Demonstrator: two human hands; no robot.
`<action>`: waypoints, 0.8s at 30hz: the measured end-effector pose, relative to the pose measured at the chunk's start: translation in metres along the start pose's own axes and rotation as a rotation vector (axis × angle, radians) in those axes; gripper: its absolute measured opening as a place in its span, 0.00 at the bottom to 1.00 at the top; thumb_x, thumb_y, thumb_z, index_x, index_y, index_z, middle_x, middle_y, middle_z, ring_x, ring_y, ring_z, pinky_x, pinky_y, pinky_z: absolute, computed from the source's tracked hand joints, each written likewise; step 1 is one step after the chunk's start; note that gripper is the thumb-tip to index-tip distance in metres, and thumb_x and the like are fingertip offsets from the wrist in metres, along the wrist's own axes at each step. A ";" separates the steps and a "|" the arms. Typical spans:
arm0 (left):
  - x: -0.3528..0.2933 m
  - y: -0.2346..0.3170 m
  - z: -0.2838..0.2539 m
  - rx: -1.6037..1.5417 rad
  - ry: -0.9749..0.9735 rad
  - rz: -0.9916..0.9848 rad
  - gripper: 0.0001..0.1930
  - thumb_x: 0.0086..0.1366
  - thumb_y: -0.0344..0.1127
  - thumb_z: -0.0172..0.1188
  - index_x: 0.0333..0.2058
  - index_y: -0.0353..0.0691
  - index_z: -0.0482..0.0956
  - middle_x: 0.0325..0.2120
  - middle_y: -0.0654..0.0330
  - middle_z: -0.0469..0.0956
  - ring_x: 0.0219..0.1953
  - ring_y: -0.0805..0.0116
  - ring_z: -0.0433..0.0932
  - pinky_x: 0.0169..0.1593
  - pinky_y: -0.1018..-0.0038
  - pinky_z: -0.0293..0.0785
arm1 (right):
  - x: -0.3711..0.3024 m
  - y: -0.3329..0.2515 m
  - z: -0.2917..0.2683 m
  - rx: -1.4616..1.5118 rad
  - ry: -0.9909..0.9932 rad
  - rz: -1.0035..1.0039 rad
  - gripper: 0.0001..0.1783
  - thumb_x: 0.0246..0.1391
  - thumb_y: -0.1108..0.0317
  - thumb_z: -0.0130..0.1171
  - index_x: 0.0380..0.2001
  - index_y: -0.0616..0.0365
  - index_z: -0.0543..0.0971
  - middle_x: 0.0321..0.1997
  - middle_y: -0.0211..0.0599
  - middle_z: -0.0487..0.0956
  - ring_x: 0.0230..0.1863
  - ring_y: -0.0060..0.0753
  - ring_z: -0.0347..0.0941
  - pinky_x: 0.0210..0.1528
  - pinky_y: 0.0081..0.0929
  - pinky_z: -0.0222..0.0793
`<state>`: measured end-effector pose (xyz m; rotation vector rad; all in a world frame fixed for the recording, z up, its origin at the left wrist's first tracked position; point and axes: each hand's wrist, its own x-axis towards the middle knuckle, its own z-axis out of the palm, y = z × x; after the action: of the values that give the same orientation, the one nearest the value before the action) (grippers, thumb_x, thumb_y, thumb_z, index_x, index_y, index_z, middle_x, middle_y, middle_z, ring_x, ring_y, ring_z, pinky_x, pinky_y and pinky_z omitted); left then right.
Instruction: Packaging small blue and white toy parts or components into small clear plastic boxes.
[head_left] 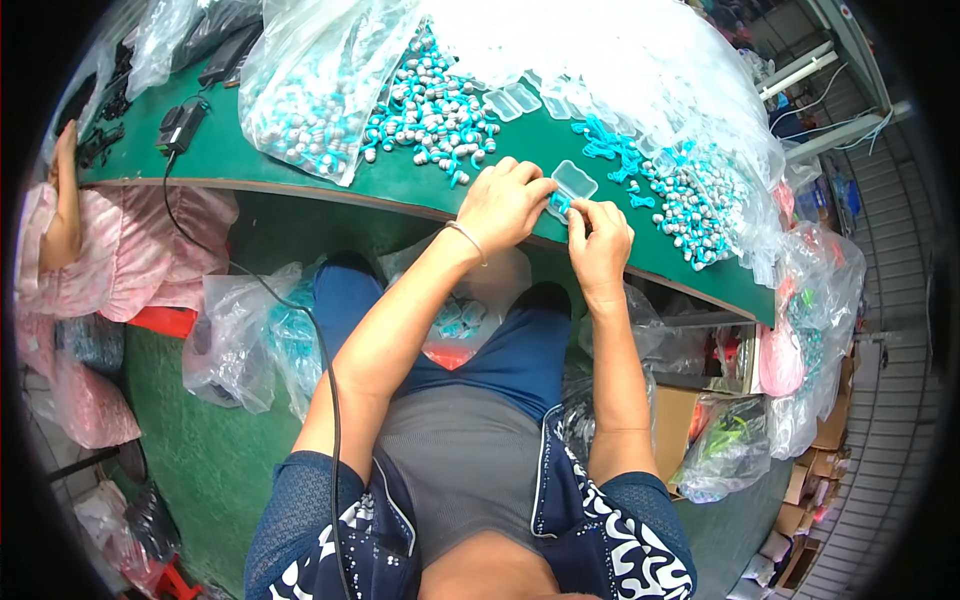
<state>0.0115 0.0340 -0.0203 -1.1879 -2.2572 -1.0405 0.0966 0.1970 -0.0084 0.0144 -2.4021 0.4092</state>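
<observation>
A small clear plastic case (575,180) stands with its lid up near the front edge of the table, between my two hands. In its lower half lies a small teal piece (560,203), partly hidden by fingers. My left hand (503,203) is closed at the case's left side, its fingertips on the rim. From the right, my right hand (601,240) pinches the case's near right corner between thumb and fingers. Left of them is a heap of teal-and-grey earplug-like pieces (435,105). On the right are teal pieces (610,145) and another teal-and-grey heap (693,215).
Several clear cases (513,100) lie beyond my hands, before a large white plastic bag (610,60). A filled clear bag (315,110) rests on the green table (225,140). A black adapter (182,127) trails a cable. Another person's arm (65,205) is at far left.
</observation>
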 end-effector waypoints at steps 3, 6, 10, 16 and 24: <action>0.000 -0.001 0.000 -0.006 -0.002 -0.002 0.13 0.59 0.34 0.61 0.44 0.46 0.82 0.38 0.61 0.77 0.41 0.58 0.74 0.45 0.63 0.71 | -0.001 0.002 0.002 0.065 -0.007 0.017 0.08 0.49 0.74 0.64 0.35 0.55 0.82 0.27 0.34 0.76 0.26 0.37 0.73 0.28 0.35 0.69; 0.001 -0.001 0.000 -0.004 -0.003 -0.001 0.13 0.59 0.34 0.62 0.44 0.45 0.81 0.39 0.60 0.77 0.41 0.58 0.74 0.45 0.63 0.72 | -0.003 0.004 0.001 0.269 -0.063 0.213 0.09 0.51 0.75 0.63 0.38 0.56 0.82 0.26 0.36 0.76 0.25 0.35 0.73 0.29 0.34 0.69; 0.001 -0.001 0.000 0.004 -0.006 -0.004 0.14 0.59 0.34 0.61 0.45 0.44 0.80 0.38 0.61 0.77 0.42 0.59 0.74 0.45 0.64 0.71 | 0.000 -0.004 -0.006 0.293 -0.046 0.273 0.10 0.52 0.76 0.61 0.39 0.58 0.82 0.26 0.37 0.75 0.24 0.33 0.72 0.29 0.31 0.70; 0.001 0.000 -0.003 0.010 -0.025 -0.006 0.16 0.59 0.35 0.62 0.47 0.44 0.79 0.39 0.61 0.77 0.43 0.60 0.74 0.45 0.64 0.71 | 0.008 0.003 -0.010 0.220 0.051 0.208 0.10 0.52 0.76 0.60 0.39 0.57 0.82 0.28 0.37 0.77 0.27 0.36 0.74 0.32 0.33 0.71; 0.001 0.000 -0.004 -0.014 -0.032 -0.004 0.20 0.56 0.36 0.65 0.49 0.44 0.78 0.40 0.60 0.77 0.43 0.58 0.74 0.46 0.64 0.72 | 0.018 0.005 -0.011 0.025 0.089 0.115 0.13 0.53 0.72 0.60 0.44 0.57 0.80 0.38 0.38 0.80 0.42 0.45 0.75 0.47 0.41 0.68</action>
<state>0.0110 0.0315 -0.0164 -1.2142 -2.2817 -1.0473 0.0893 0.2072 0.0096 -0.1285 -2.3172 0.4831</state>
